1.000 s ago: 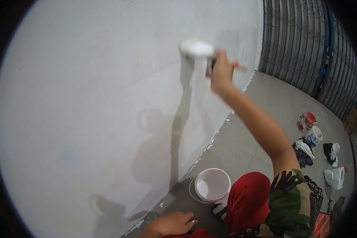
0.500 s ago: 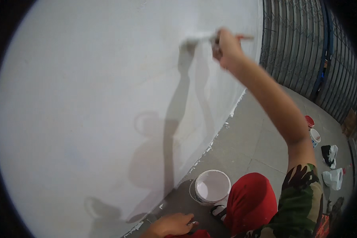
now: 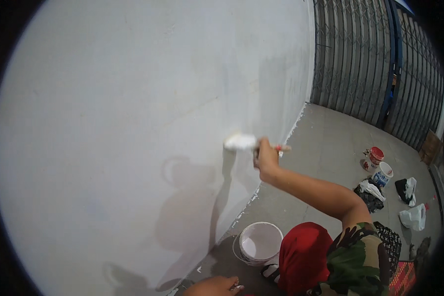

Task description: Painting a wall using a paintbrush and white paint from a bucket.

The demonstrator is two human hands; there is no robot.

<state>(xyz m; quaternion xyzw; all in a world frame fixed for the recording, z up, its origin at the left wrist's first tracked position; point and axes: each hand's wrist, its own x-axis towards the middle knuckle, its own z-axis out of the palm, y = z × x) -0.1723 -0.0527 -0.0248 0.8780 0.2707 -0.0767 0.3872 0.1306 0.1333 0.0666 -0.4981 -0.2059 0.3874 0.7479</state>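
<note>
My right hand is closed around the handle of a paintbrush. Its pale, blurred bristles touch the white wall, and the reddish handle end sticks out to the right of the fist. Low in the view, my left hand is near my knee, cut off by the lower edge. Its visible fingers are loosely bent, with nothing seen in them. Between the wall's foot and my red-clad knee stands a white bucket with pale paint inside and a wire handle hanging at its side.
Grey tiles cover the floor. Off to the right stand a red tub, a white and blue tub, and several plastic bags. A folding metal gate closes the far side. White paint flecks line the wall's foot.
My right hand has swept the brush down the wall, from high up to about mid-height. The view has shifted slightly, and more of the tubs and bags shows. My left hand stays low.
</note>
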